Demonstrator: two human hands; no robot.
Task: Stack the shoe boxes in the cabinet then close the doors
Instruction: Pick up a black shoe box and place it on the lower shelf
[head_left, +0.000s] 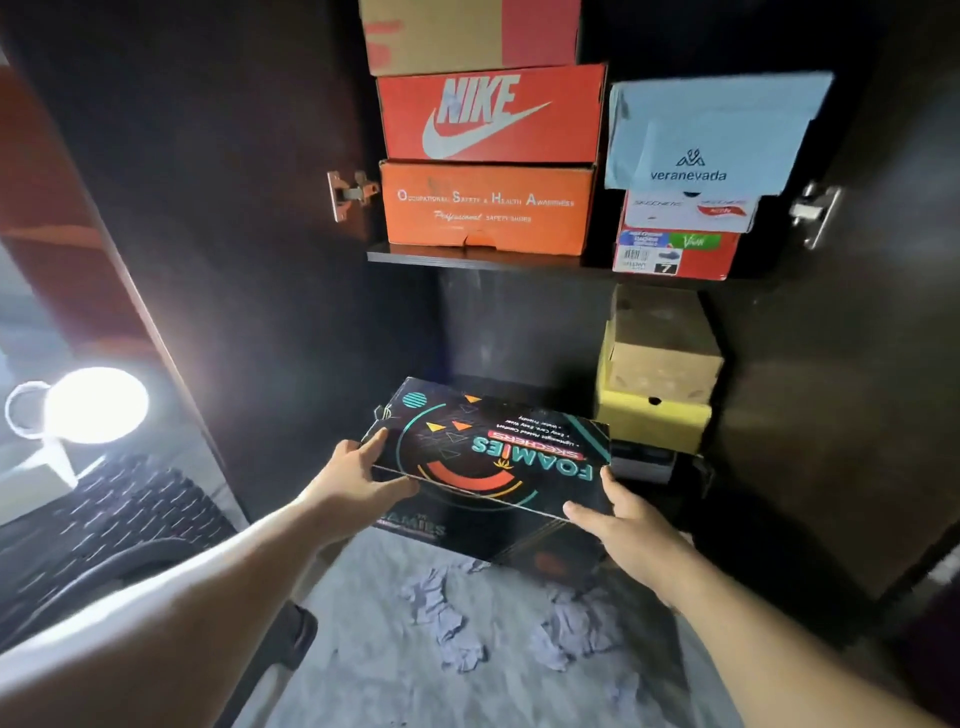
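black printed cardboard shoe box (488, 447): glossy | dark wooden cabinet door (249, 260): smooth, sheeny | silver metal hinge (349, 195): shiny | orange cardboard box (485, 208): matt

Home storage corner: dark wooden cabinet (810, 415), stacked shoe boxes (488, 208), floor mat (130, 509).

A bright round lamp (96, 405) glares at the left, washing out what is around it. Below it lies a dark ribbed mat (119, 514). The pale floor (363, 675) carries crumpled paper scraps (441, 618) (possibly tissue; blurred).
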